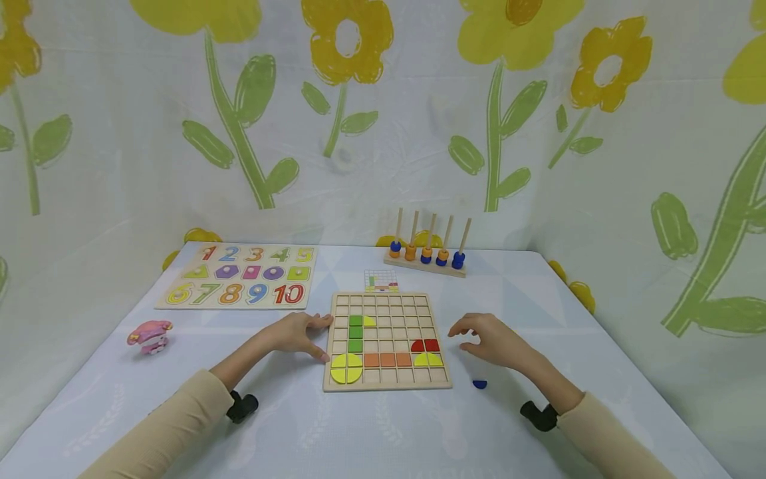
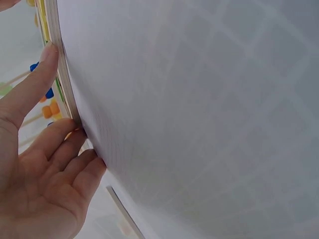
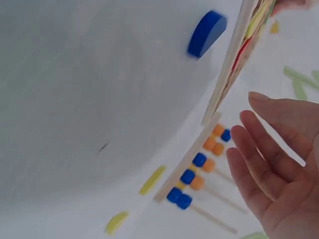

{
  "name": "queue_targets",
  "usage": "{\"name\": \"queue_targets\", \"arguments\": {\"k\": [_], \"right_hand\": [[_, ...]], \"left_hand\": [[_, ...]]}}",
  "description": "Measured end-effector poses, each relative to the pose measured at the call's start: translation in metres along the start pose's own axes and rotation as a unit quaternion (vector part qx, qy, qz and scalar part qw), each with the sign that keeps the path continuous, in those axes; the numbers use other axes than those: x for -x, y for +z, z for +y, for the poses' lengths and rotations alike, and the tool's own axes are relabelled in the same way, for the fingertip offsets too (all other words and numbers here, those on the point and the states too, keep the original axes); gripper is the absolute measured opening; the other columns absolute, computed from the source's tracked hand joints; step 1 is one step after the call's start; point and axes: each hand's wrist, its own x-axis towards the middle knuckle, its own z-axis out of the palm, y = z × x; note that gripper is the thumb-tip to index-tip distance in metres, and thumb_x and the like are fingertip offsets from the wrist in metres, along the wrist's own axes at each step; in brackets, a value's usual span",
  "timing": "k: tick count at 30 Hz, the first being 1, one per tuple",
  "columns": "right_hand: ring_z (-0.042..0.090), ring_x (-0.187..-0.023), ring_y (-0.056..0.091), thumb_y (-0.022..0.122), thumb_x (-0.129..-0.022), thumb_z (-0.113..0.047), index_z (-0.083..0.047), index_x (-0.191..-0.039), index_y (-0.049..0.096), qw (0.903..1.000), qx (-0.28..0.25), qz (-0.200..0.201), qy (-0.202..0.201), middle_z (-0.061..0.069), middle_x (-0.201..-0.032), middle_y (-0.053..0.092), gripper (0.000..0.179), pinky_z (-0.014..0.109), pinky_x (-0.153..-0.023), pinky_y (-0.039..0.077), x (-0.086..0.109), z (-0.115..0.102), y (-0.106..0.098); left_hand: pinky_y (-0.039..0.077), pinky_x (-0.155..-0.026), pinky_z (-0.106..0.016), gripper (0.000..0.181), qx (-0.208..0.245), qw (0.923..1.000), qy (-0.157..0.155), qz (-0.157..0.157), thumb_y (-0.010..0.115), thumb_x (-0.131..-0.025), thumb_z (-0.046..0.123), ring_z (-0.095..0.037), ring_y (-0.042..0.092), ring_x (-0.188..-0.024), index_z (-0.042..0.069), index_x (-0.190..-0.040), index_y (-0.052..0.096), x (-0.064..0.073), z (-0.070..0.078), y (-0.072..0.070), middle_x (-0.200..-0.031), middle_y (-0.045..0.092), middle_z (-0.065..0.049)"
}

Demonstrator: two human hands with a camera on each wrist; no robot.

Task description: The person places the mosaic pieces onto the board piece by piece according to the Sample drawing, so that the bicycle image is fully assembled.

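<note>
A wooden grid board (image 1: 391,376) lies in the middle of the table, with green squares (image 1: 356,334), orange squares (image 1: 387,360), yellow quarter-circles (image 1: 346,368) and red pieces (image 1: 426,346) in some cells. My left hand (image 1: 293,332) touches the board's left edge with thumb and fingertips, fingers fairly straight; the left wrist view shows the fingers (image 2: 55,144) against its side. My right hand (image 1: 493,340) hovers right of the board, fingers loosely bent and holding nothing. Below it on the table lies a blue half-round piece (image 1: 479,384), seen closer in the right wrist view (image 3: 207,34).
Behind the board lies a small printed pattern card (image 1: 381,280). A bead stacker with pegs (image 1: 426,258) stands at the back. To the left are a wooden number puzzle (image 1: 239,276) and a pink toy figure (image 1: 151,336). A flowered curtain (image 1: 407,166) surrounds the table.
</note>
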Motion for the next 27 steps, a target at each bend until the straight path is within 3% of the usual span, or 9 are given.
{"name": "queue_targets", "arguments": {"k": [12,20,27], "right_hand": [[0.027,-0.097,0.064,0.072,-0.08,0.005,-0.006,-0.101,0.072,0.9972,0.044,-0.004,0.061,0.006,-0.1,0.069,0.023,0.043,-0.084,0.055,0.002,0.038,-0.01],[0.034,-0.102,0.062,0.068,-0.082,0.009,-0.002,-0.103,0.07,0.9954,0.054,-0.026,0.075,0.012,-0.106,0.068,0.025,0.048,-0.087,0.052,0.0,0.051,-0.015],[0.028,-0.093,0.064,0.067,-0.082,0.011,0.0,-0.104,0.069,0.9959,0.039,-0.04,0.071,0.011,-0.101,0.069,0.025,0.041,-0.081,0.055,-0.001,0.059,-0.014]], "left_hand": [[0.027,-0.11,-0.055,0.086,0.001,1.0,-0.003,-0.002,0.086,-0.07,0.034,-0.038,0.033,-0.138,0.006,-0.142,0.047,0.0,0.0,0.0,-0.147,0.039,-0.021],[0.027,-0.11,-0.056,0.087,0.002,1.0,-0.004,-0.001,0.086,-0.07,0.034,-0.038,0.032,-0.138,0.007,-0.142,0.047,0.0,-0.001,0.001,-0.147,0.039,-0.02],[0.027,-0.11,-0.055,0.087,-0.001,1.0,-0.009,0.0,0.086,-0.07,0.035,-0.037,0.032,-0.138,0.007,-0.142,0.047,0.0,-0.001,0.001,-0.147,0.039,-0.018]]}}
